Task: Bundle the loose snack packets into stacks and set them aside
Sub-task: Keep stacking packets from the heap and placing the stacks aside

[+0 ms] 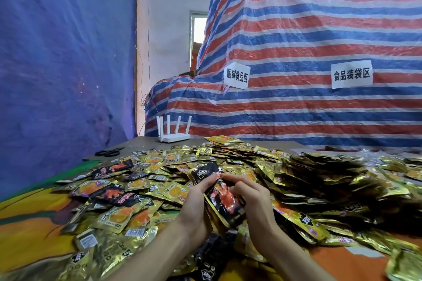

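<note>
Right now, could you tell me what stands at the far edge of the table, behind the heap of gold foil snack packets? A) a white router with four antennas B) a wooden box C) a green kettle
A: the white router with four antennas stands upright at the far edge of the table, beyond the gold foil packets.

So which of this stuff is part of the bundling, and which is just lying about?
Job:
- stack of packets, held by left hand and right hand
- loose packet pile

Lying about:
- scissors
- router
- two paper signs
</note>
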Demonstrator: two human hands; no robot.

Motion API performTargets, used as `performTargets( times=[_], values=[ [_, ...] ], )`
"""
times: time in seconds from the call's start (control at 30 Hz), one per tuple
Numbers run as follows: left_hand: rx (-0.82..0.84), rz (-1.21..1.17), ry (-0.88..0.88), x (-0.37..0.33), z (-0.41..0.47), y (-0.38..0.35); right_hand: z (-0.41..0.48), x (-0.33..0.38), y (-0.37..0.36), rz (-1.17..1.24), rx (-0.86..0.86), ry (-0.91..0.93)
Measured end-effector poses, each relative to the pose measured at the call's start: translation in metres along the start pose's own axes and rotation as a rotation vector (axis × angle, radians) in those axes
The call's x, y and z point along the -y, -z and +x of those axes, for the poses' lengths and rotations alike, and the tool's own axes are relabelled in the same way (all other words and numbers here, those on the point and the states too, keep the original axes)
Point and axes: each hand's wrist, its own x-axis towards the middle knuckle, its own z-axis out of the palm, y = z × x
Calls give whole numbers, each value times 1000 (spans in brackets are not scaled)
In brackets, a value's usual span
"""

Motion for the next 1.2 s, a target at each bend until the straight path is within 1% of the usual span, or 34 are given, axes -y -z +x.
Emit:
performTargets(
  times=[0.07, 0.13, 0.17, 0.23, 0.27, 0.33, 0.43, 0.53, 0.57, 0.67, 0.7, 0.73, 0.83, 0.9, 0.93, 1.0, 1.1, 1.2],
  values=[
    [8, 34, 1, 4, 0, -2, 0, -4, 0, -105, -92, 83],
    [-31, 65, -19, 5, 0, -5, 1, -5, 4, -214, -83, 142],
    [-58, 80, -31, 4, 0, -6, 1, -5, 6, -264, -12, 143],
    [-106, 88, -49, 3, 1, -6, 2, -4, 10, -431, 218, 124],
    [-127, 83, -47, 2, 0, -5, 2, -5, 11, -525, 306, 122],
    [-149, 85, -33, -1, -1, -2, 1, -5, 11, -623, 353, 126],
    [-141, 140, -22, -2, -1, 1, 1, -4, 12, -662, 331, 144],
    [-94, 188, -34, -4, -2, -3, 3, 2, 15, -661, 238, 168],
    [-100, 210, -57, -4, -3, -3, 4, 4, 17, -630, 203, 148],
    [-194, 208, -157, -8, -4, -1, 11, 20, 26, -447, 63, 26],
    [-234, 209, -186, -10, -3, 2, 15, 28, 31, -448, -12, 27],
    [-272, 228, -201, -12, -2, 6, 20, 36, 37, -486, -92, 45],
    [-374, 295, -278, -16, 2, 14, 44, 65, 63, -699, -311, 124],
    [-440, 344, -355, -17, 4, 18, 64, 80, 81, -863, -405, 132],
    [-461, 366, -382, -17, 4, 19, 73, 84, 91, -953, -447, 108],
    [-484, 382, -413, -17, 6, 21, 85, 83, 111, -1103, -492, 32],
    [-510, 328, -443, -18, 8, 22, 87, 68, 128, -1292, -478, -88],
    [-544, 323, -461, -21, 9, 22, 87, 51, 131, -1519, -517, -108]
  ],
)
